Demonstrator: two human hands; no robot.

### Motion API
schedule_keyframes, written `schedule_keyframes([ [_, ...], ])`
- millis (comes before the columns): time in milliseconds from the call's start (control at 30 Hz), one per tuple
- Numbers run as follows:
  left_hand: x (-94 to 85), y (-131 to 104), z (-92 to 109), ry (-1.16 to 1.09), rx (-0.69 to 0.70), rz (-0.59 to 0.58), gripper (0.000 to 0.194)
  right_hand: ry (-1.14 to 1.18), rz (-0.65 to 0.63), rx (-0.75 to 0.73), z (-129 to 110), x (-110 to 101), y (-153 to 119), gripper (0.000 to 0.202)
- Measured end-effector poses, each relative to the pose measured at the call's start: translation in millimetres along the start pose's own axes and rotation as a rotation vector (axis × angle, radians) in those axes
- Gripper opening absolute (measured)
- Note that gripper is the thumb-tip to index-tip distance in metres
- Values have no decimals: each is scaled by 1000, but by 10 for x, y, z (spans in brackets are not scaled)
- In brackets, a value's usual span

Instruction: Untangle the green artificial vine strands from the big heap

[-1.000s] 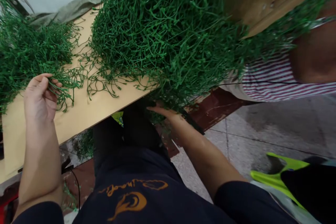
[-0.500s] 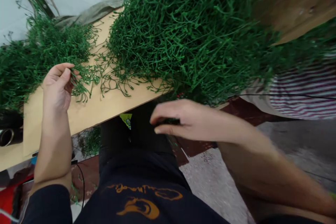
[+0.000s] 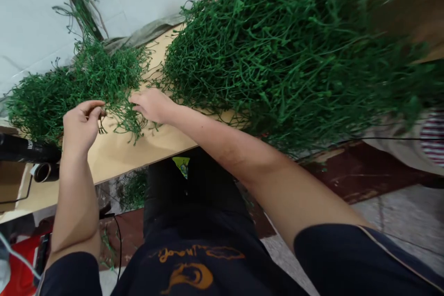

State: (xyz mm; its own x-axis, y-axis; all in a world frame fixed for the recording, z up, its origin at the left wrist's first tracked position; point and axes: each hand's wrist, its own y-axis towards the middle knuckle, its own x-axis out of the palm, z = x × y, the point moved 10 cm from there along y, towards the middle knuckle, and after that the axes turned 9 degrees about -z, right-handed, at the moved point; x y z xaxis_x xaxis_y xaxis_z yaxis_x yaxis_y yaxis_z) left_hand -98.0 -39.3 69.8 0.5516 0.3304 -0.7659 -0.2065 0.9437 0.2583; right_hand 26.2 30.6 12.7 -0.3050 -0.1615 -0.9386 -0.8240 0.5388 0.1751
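My left hand (image 3: 81, 125) is at the left part of the board, closed in a pinch on the thin end of a green sprig (image 3: 130, 122) that looks artificial. The sprig's branching stems fan out to the right over the bare wood. From the right, my right hand (image 3: 152, 104) meets this sprig, its bent fingertips at the upper stems; the exact grip is partly hidden. A big heap of green stems (image 3: 249, 51) lies right of my hands. Behind my left hand is a smaller pile of green sprigs (image 3: 107, 69).
The wooden board (image 3: 118, 162) ends just above my lap. At far left are a black cylinder (image 3: 27, 148) and a dark ring-ended tube (image 3: 45, 172). A grey cloth (image 3: 142, 34) lies along the back edge. Striped fabric (image 3: 432, 138) shows at the far right.
My right hand has moved from above my lap up and left to the sprig. My left hand keeps its pinch. The view has shifted, showing more of the left end.
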Motion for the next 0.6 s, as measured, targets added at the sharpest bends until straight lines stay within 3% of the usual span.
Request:
schedule_keyframes([
  [133,222,-216,-479,244,-220,-199,22,-102,26,43,97,68,12,30],
  [233,450,-367,-548,116,-185,-306,24,-124,49,98,143,60,69,29],
  [333,581,-471,-458,-56,-98,-278,24,-32,148,254,248,-44,-72,29],
  [433,766,-582,-320,-125,-34,-260,24,142,278,388,326,-134,-506,24],
  [500,983,-663,-164,-99,33,-309,24,216,347,445,321,-149,-849,16],
  [533,1105,-703,-63,-64,82,-343,23,249,341,469,308,-109,-984,17],
  [600,1334,-780,147,24,194,-404,21,364,144,473,249,158,-1091,27],
])
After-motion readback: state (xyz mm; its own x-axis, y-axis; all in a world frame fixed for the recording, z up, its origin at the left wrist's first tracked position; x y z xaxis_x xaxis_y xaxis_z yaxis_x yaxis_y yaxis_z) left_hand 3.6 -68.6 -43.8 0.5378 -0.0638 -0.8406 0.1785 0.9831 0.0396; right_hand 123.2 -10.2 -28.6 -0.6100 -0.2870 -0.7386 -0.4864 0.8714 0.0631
